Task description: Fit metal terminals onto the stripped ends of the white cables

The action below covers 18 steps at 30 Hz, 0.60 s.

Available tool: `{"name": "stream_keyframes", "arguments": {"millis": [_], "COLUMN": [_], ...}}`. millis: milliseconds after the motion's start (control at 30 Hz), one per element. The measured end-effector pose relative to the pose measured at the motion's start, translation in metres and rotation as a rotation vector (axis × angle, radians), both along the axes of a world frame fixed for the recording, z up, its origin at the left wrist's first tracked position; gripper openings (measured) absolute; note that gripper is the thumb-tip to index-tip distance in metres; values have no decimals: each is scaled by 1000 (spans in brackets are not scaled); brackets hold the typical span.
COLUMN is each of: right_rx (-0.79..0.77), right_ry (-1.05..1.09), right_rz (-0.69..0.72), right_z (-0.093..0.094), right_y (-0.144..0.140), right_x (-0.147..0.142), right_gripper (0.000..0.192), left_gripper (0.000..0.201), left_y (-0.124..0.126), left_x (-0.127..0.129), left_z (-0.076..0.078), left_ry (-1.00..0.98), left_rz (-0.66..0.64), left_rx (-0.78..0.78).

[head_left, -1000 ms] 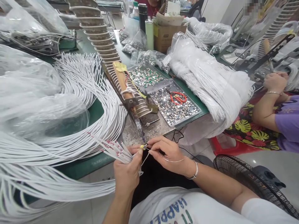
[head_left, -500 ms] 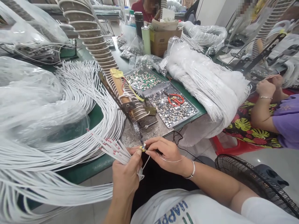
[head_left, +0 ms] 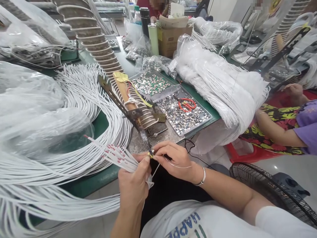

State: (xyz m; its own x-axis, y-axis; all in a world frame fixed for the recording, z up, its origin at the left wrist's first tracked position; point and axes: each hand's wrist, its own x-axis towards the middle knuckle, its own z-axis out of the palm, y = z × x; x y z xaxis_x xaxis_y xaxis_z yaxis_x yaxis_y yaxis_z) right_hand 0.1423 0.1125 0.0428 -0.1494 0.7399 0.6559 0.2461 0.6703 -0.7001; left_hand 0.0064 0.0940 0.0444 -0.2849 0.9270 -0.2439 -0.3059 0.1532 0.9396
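My left hand [head_left: 135, 185] grips a fanned bunch of white cables [head_left: 112, 153] with red-marked ends, the thumb pressed up against a small yellow part [head_left: 150, 153]. My right hand [head_left: 173, 158] pinches the same small part from the right, with a thin wire [head_left: 178, 166] looping under its fingers. Both hands meet at the tip of a dark soldering iron [head_left: 123, 109] that slopes down from a ribbed holder [head_left: 138, 102] on the green table [head_left: 99, 180].
A big coil of white cables [head_left: 74, 109] and plastic bags fill the left. A tray of small metal chips [head_left: 183, 115] holds red scissors [head_left: 187, 104]. A bagged cable bundle [head_left: 223, 82] lies right. Another person's arm [head_left: 277, 130] is at far right; a fan [head_left: 267, 191] stands below.
My hands stay joined at the iron's tip; the cable fan has tilted slightly upward. The other person's hands at right have dropped lower and moved apart.
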Motion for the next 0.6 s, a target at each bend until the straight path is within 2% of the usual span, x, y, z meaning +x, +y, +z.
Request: {"name": "stream_keyframes", "arguments": {"millis": [200,600], "right_rx": [3,-71], "right_ry": [4,-27], "right_rz": [-4,41], "right_z": [-1,-18], "right_y": [-1,-9], "right_x": [0,2], "right_gripper": [6,8], "left_gripper": [12,15], "left_y": [-1,-11], "left_x": [-2,-7], "left_z": [-2,-26], "left_ry": [-5,65], "left_rz": [-23,-49], "left_rx": [35,-55]}}
